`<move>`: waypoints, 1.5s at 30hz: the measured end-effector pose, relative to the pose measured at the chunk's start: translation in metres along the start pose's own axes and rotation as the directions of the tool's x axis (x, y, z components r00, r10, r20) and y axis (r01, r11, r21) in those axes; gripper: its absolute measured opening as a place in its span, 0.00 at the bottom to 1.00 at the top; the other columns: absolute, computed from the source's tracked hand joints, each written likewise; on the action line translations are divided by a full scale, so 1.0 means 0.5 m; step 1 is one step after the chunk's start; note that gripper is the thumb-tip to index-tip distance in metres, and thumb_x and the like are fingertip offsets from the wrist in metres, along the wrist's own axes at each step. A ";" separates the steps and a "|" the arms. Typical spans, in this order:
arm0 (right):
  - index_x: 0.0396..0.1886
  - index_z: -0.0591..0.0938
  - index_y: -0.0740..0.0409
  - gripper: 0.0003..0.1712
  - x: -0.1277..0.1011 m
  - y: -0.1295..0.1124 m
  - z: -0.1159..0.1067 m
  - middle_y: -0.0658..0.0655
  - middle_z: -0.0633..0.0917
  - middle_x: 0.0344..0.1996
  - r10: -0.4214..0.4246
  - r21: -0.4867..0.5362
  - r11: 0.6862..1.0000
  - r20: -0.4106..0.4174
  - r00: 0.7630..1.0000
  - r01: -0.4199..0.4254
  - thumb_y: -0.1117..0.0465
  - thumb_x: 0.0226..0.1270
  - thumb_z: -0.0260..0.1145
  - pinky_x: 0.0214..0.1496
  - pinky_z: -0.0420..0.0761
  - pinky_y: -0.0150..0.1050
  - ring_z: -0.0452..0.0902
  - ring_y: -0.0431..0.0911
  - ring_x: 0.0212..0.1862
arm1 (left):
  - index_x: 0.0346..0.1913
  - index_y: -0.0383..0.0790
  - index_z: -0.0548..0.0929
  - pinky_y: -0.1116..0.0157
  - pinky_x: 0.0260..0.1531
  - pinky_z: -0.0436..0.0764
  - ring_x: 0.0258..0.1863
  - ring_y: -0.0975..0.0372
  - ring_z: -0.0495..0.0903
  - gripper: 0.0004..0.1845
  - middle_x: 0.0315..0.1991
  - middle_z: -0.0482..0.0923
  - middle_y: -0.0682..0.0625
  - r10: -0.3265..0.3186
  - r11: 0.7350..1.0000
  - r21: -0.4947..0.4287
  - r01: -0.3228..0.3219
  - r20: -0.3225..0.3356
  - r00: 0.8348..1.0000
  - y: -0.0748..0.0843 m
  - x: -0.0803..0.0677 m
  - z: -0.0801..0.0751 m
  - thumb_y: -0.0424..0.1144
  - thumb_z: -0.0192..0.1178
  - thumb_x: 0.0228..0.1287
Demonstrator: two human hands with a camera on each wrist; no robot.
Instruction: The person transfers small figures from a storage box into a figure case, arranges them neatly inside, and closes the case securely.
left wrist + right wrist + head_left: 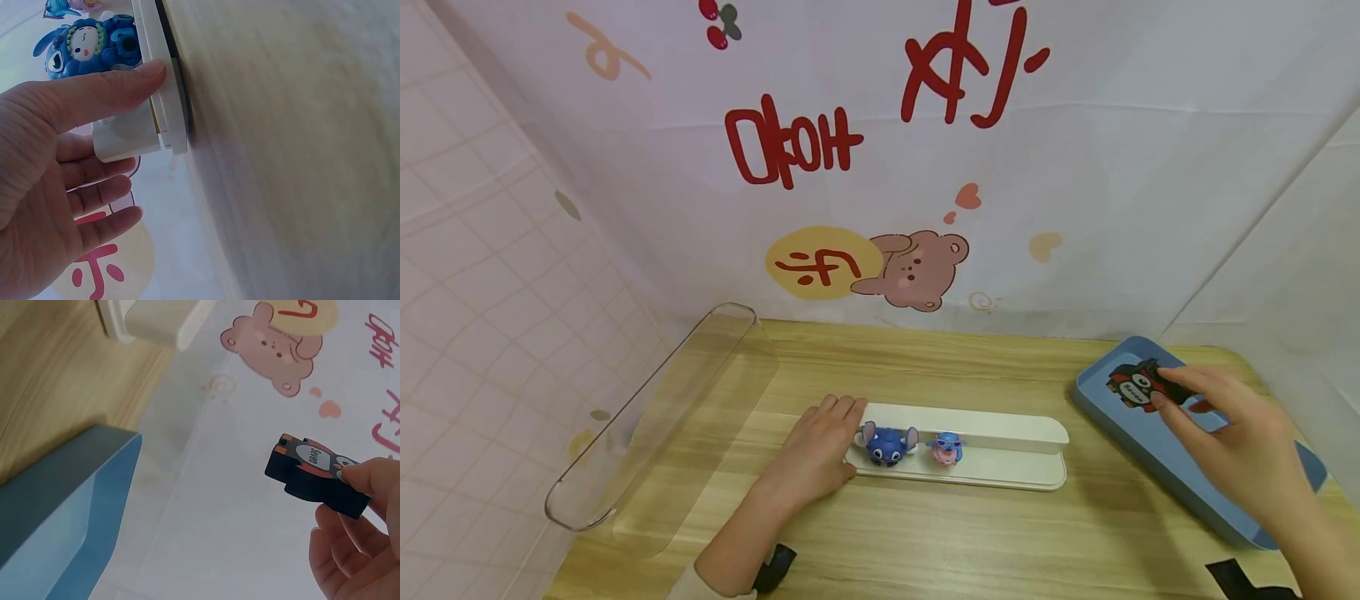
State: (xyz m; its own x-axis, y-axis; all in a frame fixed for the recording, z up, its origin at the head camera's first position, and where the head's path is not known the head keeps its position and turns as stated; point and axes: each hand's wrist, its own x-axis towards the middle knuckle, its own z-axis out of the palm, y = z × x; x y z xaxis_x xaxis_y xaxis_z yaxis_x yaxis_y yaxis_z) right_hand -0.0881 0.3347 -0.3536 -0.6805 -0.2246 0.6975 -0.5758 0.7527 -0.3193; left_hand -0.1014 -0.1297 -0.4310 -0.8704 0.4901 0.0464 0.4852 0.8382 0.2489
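At the lower centre of the head view my left hand (816,454) lies flat on the wooden table (970,533), fingers straight and pressed against the left end of the white stand (1000,433); the left wrist view shows my thumb (119,84) laid along that end. Two small figures already stand on the stand just beside that hand: a blue toy (888,443) nearest my fingers and a pink and blue toy (946,448) right after it, so I judge two pieces are placed, with the long right part of the stand unfilled. Over at the right of the frame my right hand (1240,442) pinches a black and red toy (1138,385) between thumb and fingertips, held over the far end of the blue tray (1157,454); the right wrist view shows it lifted clear of the tray. That piece sits well apart from the stand and from my left hand, so its placing is not yet done. Farther left, a clear plastic cover (655,417) lies against the tiled wall. Behind everything hangs a white cloth (1112,208) with red writing and a cartoon bear (917,271).
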 end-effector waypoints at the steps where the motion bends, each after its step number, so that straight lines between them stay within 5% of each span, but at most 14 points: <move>1: 0.48 0.89 0.67 0.39 -0.001 -0.004 0.002 0.30 0.80 0.52 -0.002 0.003 1.000 0.001 1.000 0.002 0.33 0.74 0.59 0.47 0.72 0.14 0.73 0.19 0.44 | 0.74 0.31 0.70 0.47 0.64 0.75 0.63 0.50 0.72 0.51 0.66 0.75 0.41 0.000 1.000 0.000 0.000 0.000 1.000 0.000 0.000 0.000 0.38 0.85 0.48; 4: 0.47 0.89 0.65 0.35 -0.004 -0.017 0.010 0.34 0.83 0.50 -0.006 0.015 1.000 0.005 1.000 0.006 0.36 0.75 0.61 0.39 0.74 0.15 0.73 0.20 0.43 | 0.74 0.30 0.70 0.47 0.64 0.75 0.63 0.50 0.72 0.51 0.66 0.75 0.41 0.000 1.000 0.003 0.000 -0.001 1.000 0.000 0.000 0.000 0.38 0.85 0.47; 10: 0.47 0.89 0.65 0.32 -0.008 -0.037 0.030 0.52 0.88 0.44 -0.017 0.055 0.998 0.022 1.000 0.015 0.38 0.75 0.64 0.40 0.73 0.17 0.75 0.24 0.46 | 0.74 0.30 0.70 0.46 0.63 0.76 0.63 0.49 0.73 0.51 0.65 0.76 0.41 0.005 1.000 0.010 -0.005 -0.007 1.000 0.000 0.000 -0.001 0.38 0.85 0.47; 15: 0.49 0.89 0.62 0.23 -0.016 -0.051 0.046 0.47 0.86 0.47 -0.026 0.073 0.997 0.055 0.998 0.022 0.45 0.76 0.68 0.28 0.74 0.20 0.75 0.26 0.47 | 0.74 0.30 0.71 0.47 0.62 0.76 0.63 0.50 0.73 0.51 0.65 0.76 0.41 0.011 1.000 0.020 -0.011 -0.010 1.000 0.000 0.000 -0.003 0.38 0.86 0.46; 26: 0.48 0.89 0.63 0.32 -0.021 -0.079 0.087 0.57 0.88 0.44 -0.081 0.144 0.987 0.063 0.995 0.071 0.37 0.78 0.60 0.49 0.75 0.18 0.79 0.30 0.50 | 0.73 0.30 0.71 0.47 0.61 0.76 0.62 0.49 0.73 0.50 0.65 0.76 0.40 0.009 1.000 0.014 -0.009 -0.014 1.000 0.001 0.001 -0.003 0.38 0.86 0.47; 45: 0.50 0.89 0.56 0.25 -0.041 -0.109 0.145 0.52 0.89 0.46 -0.157 0.203 0.970 0.096 0.983 0.135 0.41 0.79 0.60 0.52 0.77 0.20 0.82 0.34 0.51 | 0.73 0.30 0.72 0.49 0.60 0.78 0.61 0.50 0.74 0.50 0.64 0.77 0.40 0.022 0.999 0.033 -0.021 -0.026 0.999 0.000 0.000 -0.001 0.38 0.86 0.46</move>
State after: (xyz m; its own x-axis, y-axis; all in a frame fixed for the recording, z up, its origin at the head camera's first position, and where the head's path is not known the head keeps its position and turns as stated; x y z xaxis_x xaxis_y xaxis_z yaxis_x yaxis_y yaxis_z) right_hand -0.0756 0.2532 -0.3969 -0.6224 -0.3983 0.6737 -0.7421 0.5738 -0.3464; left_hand -0.1014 -0.1295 -0.4307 -0.8617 0.5016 0.0771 0.5056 0.8353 0.2162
